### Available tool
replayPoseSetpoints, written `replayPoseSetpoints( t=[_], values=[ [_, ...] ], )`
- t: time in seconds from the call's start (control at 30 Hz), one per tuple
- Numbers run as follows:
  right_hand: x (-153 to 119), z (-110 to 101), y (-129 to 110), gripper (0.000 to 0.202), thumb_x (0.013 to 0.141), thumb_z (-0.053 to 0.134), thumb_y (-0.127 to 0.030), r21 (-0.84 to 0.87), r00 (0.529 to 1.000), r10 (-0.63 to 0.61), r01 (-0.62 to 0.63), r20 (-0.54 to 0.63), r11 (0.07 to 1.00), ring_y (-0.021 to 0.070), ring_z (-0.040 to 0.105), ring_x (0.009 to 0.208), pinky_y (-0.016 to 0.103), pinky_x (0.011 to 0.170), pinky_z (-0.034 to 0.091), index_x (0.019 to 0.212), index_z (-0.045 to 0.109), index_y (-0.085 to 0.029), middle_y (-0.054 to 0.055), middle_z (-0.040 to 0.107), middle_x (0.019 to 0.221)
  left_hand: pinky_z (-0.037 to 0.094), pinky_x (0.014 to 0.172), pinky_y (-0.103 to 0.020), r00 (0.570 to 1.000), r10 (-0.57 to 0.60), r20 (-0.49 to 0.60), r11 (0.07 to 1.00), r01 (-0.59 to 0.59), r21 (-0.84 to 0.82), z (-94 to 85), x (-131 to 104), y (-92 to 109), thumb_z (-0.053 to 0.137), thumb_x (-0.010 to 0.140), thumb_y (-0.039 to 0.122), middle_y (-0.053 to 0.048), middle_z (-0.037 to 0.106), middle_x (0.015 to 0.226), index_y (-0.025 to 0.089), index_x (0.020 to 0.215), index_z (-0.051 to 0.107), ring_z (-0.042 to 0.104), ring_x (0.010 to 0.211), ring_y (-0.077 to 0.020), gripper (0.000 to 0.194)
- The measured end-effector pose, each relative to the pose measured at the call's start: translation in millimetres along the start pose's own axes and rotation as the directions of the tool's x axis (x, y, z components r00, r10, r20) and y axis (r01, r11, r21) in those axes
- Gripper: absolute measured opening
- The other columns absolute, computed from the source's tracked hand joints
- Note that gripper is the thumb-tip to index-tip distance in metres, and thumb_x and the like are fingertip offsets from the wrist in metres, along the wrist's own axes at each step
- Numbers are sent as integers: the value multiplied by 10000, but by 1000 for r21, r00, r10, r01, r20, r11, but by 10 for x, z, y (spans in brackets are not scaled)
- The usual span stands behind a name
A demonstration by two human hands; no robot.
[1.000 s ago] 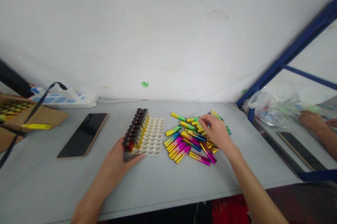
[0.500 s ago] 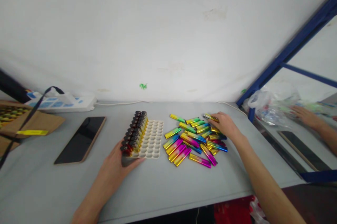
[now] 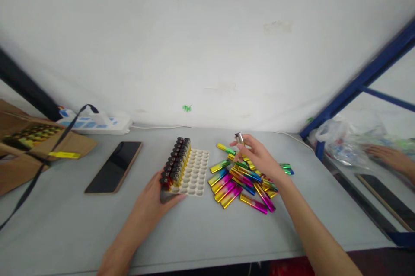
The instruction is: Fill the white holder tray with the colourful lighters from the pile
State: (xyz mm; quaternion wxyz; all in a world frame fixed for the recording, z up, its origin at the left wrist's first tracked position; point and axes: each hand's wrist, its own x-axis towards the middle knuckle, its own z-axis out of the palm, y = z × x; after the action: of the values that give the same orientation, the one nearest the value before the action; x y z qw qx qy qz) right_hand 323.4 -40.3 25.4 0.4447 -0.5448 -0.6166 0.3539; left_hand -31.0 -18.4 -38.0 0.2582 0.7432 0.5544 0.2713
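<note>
Fingers (image 3: 245,152) of the right hand (image 3: 261,158) pinch a tube (image 3: 239,138) above the pile (image 3: 240,176), apparently mid-pickup, steadiness needed next; left hand (image 3: 151,200) grips the tray (image 3: 198,172).

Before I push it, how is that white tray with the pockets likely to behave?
The white tray looks fairly stiff, since it lies flat with straight edges. It is probably heavier on its left side, where the dark-capped pieces stand. Those rise well above it, so a sharp shove might rock them.

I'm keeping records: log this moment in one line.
left hand: touching white pocketed tray; right hand: holding shiny silver-ended cylinder; below: loose glossy multicoloured tubes
</note>
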Motion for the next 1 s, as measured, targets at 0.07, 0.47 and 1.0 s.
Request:
replayPoseSetpoints(
  t=[0.07,0.47,1.0],
  values=[
    [60,331,-122,378,1010,570,-588,128,997,25,-34,67,991,157,660,745,286,639,545,1162,506,-249,29,695,1006,553,1097,-520,1000,3,4,1000,-3,-22,3,-15,4,789,749,581,-136,756,1271,187,1301,636,709,1238,-382,695],
    [116,1408,-395,685,908,552,-830,95,994,98,-102,49,990,109,301,553,273,499,214,605,365,-244,-57,314,564,502,1175,-481,999,25,27,997,-23,-77,-11,-80,50,850,794,430,-135,698,1412,191,1450,569,652,1350,-337,752],
    [80,1416,-306,477,878,551,-564,131,973,218,-206,-80,970,103,278,546,285,526,201,573,372,-243,-58,284,565,510,1162,-512,999,43,2,997,-43,-63,22,-40,2,836,776,478,-151,716,1360,173,1349,608,669,1323,-362,688]
  ],
)
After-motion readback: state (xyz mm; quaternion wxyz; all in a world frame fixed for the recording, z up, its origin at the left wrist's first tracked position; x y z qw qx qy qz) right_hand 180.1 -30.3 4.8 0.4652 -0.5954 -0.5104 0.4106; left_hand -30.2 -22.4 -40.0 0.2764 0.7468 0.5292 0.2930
